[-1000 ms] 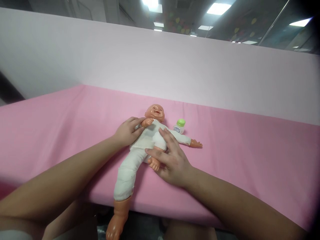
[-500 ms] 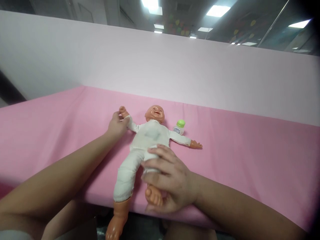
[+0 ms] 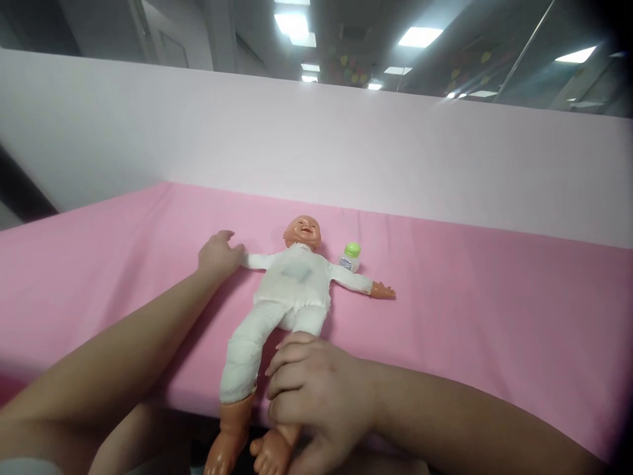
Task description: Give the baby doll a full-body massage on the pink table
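A baby doll (image 3: 294, 280) with a white cloth body lies on its back, its arms spread and its feet past the near edge of the pink surface. At the left, my left hand (image 3: 221, 256) is closed round the doll's hand, which it hides; the white sleeve comes out beside my thumb. My right hand (image 3: 321, 396) is wrapped over the doll's lower leg on the right side, fingers curled across it. Below my fingers the doll's bare foot (image 3: 273, 452) shows. Its other leg (image 3: 241, 363) lies straight and untouched.
A small clear bottle with a green cap (image 3: 350, 257) stands beside the doll's shoulder. The pink covered table (image 3: 469, 316) has light creases. Behind it rises a pale wall panel (image 3: 316, 138), with glass above reflecting ceiling lights. My legs are under the near edge.
My right hand has moved down toward me, and the doll's bent leg is now straightened. My left hand has lowered the doll's raised arm outward to the table.
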Tool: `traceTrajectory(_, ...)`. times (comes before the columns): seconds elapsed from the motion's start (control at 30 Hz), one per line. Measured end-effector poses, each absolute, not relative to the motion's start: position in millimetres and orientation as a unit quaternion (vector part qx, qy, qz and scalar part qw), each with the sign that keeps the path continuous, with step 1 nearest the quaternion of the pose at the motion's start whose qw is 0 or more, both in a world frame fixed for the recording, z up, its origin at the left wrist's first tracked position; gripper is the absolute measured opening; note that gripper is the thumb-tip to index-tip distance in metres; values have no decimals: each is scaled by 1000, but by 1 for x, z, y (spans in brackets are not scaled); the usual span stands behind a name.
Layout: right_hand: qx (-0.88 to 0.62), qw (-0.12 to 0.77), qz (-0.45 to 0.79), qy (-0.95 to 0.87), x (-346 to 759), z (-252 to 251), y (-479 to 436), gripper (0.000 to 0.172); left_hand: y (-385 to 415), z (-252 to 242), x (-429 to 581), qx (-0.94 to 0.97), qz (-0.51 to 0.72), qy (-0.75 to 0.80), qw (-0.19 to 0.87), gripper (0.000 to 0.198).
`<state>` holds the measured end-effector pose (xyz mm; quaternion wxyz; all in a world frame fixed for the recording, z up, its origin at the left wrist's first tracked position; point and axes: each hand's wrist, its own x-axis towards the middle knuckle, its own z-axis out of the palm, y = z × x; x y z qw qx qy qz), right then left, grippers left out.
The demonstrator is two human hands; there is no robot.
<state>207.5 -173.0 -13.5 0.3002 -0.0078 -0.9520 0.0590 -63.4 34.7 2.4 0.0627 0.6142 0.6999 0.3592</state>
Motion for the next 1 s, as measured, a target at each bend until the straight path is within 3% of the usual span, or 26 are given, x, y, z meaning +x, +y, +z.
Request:
traceTrajectory(0.1,-41,407,99,-907,216,-4,-162,48,11,5,-35,686,347,640,9,48)
traceTrajectory(0.2,-185,488,109,-846,234,3,-142,27,-10,5,-8,748,373,549,6,45)
traceTrajectory(0.33,-454,449,87,-765,257,4,-107,22,-17,16,20,781,339,521,60,43)
traceTrajectory(0.53,-614,301,119,-720,264,-5,-89,37,-20,32,47,766,224,596,86,51)
traceTrajectory(0.73,-579,312,168,-734,257,-5,-101,67,-30,18,51,761,226,604,74,64)
traceTrajectory(1.0,-504,347,261,-746,244,-8,-97,95,-28,17,51,708,327,566,268,63)
